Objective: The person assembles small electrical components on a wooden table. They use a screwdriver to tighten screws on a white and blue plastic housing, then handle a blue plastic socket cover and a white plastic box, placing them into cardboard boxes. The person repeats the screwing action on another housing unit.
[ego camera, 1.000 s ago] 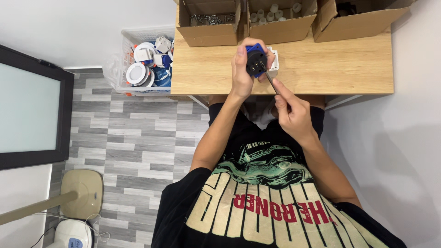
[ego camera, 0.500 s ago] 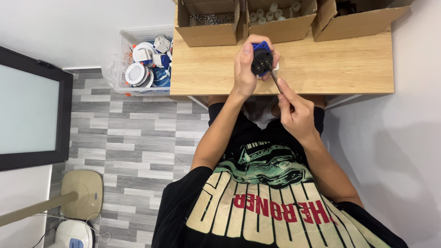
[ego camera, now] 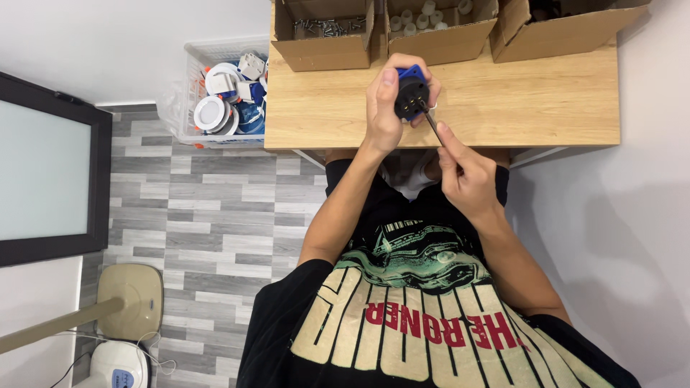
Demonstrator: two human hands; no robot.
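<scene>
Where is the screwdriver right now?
In the head view, the screwdriver is in the right hand, tip against the black-and-blue part held by the left hand.

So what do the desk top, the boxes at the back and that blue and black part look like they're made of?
Desk top: pale wood or wood-look laminate, matte, with visible grain. Boxes: brown corrugated cardboard, flaps open. Blue and black part in the left hand: probably moulded plastic, with small brassy metal pins.

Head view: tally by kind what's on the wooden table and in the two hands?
Cardboard boxes: 3, along the table's far edge
Blue-and-black round parts: 1, in the left hand
Screwdrivers: 1, in the right hand, tip at the part
Total: 5
The white basket beside the table isn't counted.
</scene>
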